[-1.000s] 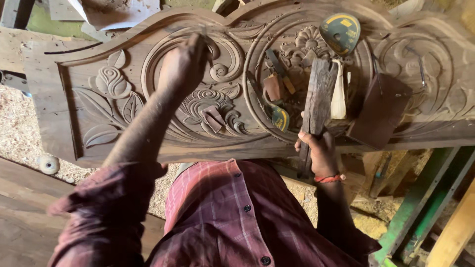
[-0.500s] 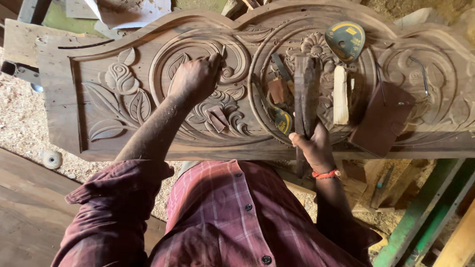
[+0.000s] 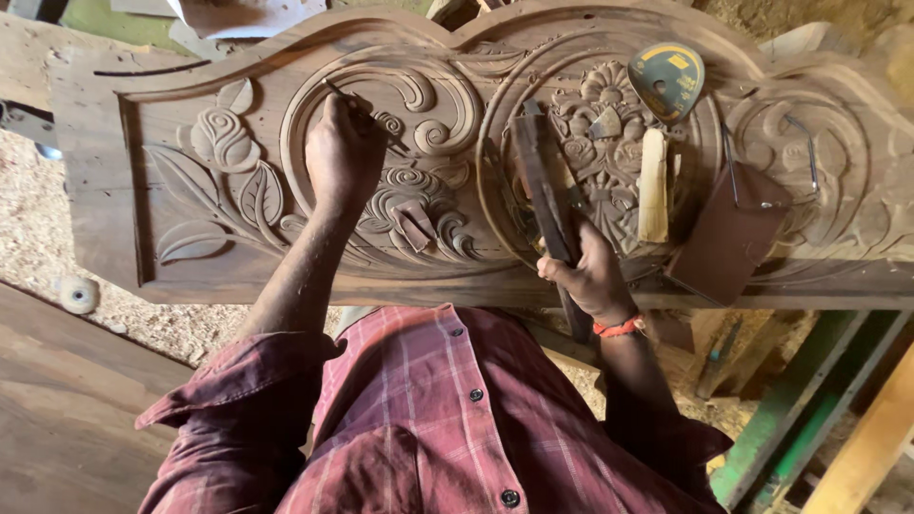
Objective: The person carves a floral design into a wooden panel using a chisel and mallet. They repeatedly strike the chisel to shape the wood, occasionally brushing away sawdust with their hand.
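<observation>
While right hand [image 3: 592,276] grips mallet [image 3: 545,195], possibly sandpaper [image 3: 731,233] alongside.

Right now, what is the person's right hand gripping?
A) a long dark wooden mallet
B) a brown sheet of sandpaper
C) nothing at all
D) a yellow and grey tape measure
A: the right hand is closed around the handle of a long dark wooden mallet lying over the carved wooden panel, while the left hand holds a thin chisel to the carving.

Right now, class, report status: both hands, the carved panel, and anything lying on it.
Left hand grips thin chisel on carved brown wooden panel. Right hand holds long dark wooden mallet. Loose on panel: yellow-grey tape measure, pale wood stick.
</observation>
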